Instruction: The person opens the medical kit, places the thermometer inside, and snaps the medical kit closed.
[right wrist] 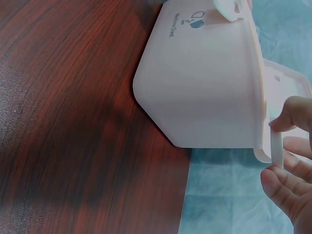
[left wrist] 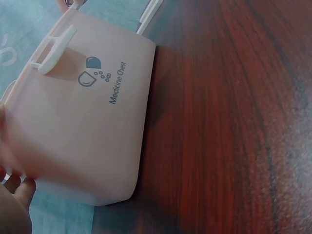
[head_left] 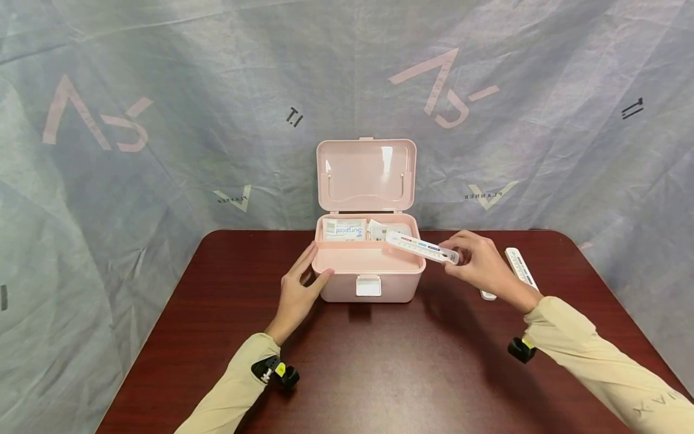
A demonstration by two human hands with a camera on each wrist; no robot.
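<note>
A pale pink medicine chest [head_left: 368, 287] stands with its lid [head_left: 366, 172] raised. My left hand [head_left: 295, 289] rests at its left front corner, thumb by the front rim and fingers along the side. In my right hand [head_left: 477, 259] I pinch one end of a slim white plastic case [head_left: 423, 247] with small coloured labels. It slants over the chest's right side; in the right wrist view the case [right wrist: 277, 146] shows edge-on between thumb and fingers. A white packet marked "Surgical" [head_left: 344, 229] and more white packets [head_left: 389, 229] sit in the rear compartments.
A similar white labelled case [head_left: 522, 269] lies on the dark red-brown table [head_left: 379, 374], right of the chest. Another white item [head_left: 488, 295] lies partly behind my right hand. A grey printed cloth [head_left: 217, 108] hangs around the table's back and sides.
</note>
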